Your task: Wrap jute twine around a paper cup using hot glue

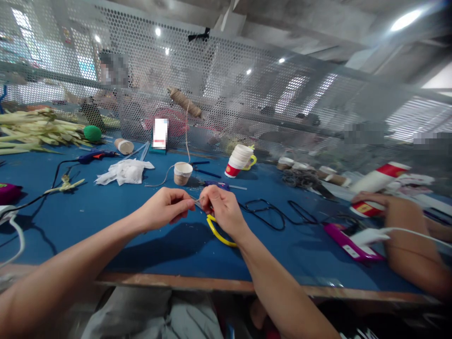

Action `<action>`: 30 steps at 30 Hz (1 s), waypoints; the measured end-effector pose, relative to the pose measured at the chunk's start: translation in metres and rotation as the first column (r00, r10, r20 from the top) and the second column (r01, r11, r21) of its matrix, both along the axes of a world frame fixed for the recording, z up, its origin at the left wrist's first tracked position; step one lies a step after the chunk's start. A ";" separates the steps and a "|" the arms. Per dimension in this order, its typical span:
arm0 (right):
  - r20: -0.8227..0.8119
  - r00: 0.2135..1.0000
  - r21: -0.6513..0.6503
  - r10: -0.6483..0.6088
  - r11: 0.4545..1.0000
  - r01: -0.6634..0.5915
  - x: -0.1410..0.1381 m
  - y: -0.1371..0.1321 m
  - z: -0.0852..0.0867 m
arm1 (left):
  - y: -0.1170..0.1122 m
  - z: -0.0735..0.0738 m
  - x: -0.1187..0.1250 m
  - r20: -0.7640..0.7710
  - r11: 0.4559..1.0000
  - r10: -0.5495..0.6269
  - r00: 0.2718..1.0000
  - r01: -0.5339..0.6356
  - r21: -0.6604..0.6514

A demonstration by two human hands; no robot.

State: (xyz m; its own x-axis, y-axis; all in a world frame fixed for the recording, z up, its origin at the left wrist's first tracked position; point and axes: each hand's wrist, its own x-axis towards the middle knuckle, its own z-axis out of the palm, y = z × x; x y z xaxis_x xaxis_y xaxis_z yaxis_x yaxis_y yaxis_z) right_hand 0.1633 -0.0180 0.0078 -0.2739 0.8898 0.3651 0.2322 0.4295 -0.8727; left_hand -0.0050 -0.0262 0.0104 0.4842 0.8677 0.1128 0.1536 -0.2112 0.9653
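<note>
Left hand (173,205): thumb and forefinger are closed in a pinch, with no gap seen between the tips. Right hand (223,207): fingers are curled in, the thumb pressed against them. Both appear to grip a thin strand (197,201), which spans the short gap between the hands, above the table (155,254). A yellow loop (219,234) shows below the right hand; whether it is held cannot be told.

Step in hand, as judged: working a short piece of twine between the fingertips, perhaps twisting or straightening it. The next move would seem to call for a firm pinch at both ends and even tension.

Just beyond the hands stands a paper cup (182,174), upright, its lower part brown. Twine hangs toward it from a roll (184,101) at the mesh panel (141,61). A blue glue gun (216,184) lies close behind the right hand, partly hidden by it.

Edges: bare blue surface lies between the hands and the front edge (183,281), giving room to draw back. Forward movement is limited by the cup and glue gun. Rightward, a black cord (264,212) lies looped, with a co-worker's arm (406,235) farther out.
</note>
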 end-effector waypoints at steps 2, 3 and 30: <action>-0.090 0.996 -0.094 0.011 0.995 -0.020 0.001 0.002 0.000 | 0.001 -0.001 0.000 0.022 1.000 -0.004 1.000 0.004 -0.019; -0.114 0.993 -0.109 0.025 0.993 -0.037 0.001 0.002 0.001 | 0.001 -0.001 -0.001 0.035 1.000 -0.008 0.999 0.009 -0.028; -0.263 0.961 -0.406 0.089 0.893 -0.194 -0.004 0.003 0.000 | 0.001 -0.006 -0.001 0.074 0.990 -0.055 0.996 0.064 -0.125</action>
